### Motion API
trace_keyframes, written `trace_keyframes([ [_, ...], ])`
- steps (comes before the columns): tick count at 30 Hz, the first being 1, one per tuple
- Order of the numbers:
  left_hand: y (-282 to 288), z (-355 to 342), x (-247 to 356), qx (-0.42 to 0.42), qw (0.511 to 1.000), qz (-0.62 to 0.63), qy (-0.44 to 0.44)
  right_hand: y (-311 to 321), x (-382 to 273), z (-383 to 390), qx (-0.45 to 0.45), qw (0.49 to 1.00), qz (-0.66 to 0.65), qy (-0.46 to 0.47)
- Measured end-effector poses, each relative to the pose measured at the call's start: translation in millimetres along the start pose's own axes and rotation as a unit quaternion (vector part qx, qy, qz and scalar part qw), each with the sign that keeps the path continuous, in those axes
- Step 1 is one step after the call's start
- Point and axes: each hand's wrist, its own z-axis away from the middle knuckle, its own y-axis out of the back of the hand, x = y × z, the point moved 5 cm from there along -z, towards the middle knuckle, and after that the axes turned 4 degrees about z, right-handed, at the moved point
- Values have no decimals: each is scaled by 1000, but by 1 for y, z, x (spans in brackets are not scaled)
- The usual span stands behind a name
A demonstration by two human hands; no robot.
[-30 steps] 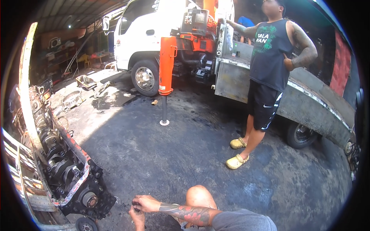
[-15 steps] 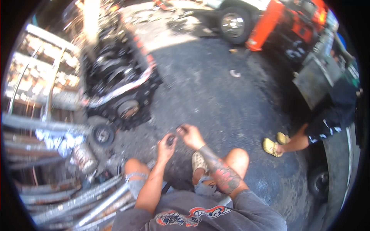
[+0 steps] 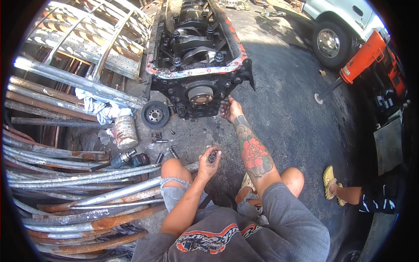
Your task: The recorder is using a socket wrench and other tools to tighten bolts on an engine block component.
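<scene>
My left hand is closed around a dark round-ended metal piece that looks like a socket, held above the ground by my left knee. My tattooed right arm stretches forward, and my right hand is at the lower right corner of an engine block. Its fingers are curled against the dark metal there; whatever they grip is hidden. The block lies with its open side up, showing the crankshaft inside and red and silver residue along its rim. A round hub faces me on the near end.
Left of the block are a black pulley, a dirty can, a cordless power tool and loose bolts. Metal pipes cover the left side. At right are an orange jack-like stand, a truck wheel and another person's foot.
My hands were close together over my knees; my right hand has reached forward to the block. My left hand keeps its dark piece. The view has shifted, and the block appears nearer the middle.
</scene>
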Motion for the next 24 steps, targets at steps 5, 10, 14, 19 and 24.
trace_keyframes([
  [5, 14, 6, -4, 61, 998, 21, -21, -20, 5, -15, 12, 999, -11, -32],
  [10, 10, 1, -3, 44, 999, 8, -23, -16, 6, -30, 17, 997, -75, 6],
  [14, 12, 4, -5, 43, 999, 5, -18, -10, 6, -16, 69, 994, -32, 74],
  [19, 16, 17, -10, 48, 996, 49, -62, -23, 19, -13, 36, 999, -31, 9],
  [24, 5, 20, 2, 19, 995, 62, -78, 6, -4, -46, 1, 996, -62, 64],
])
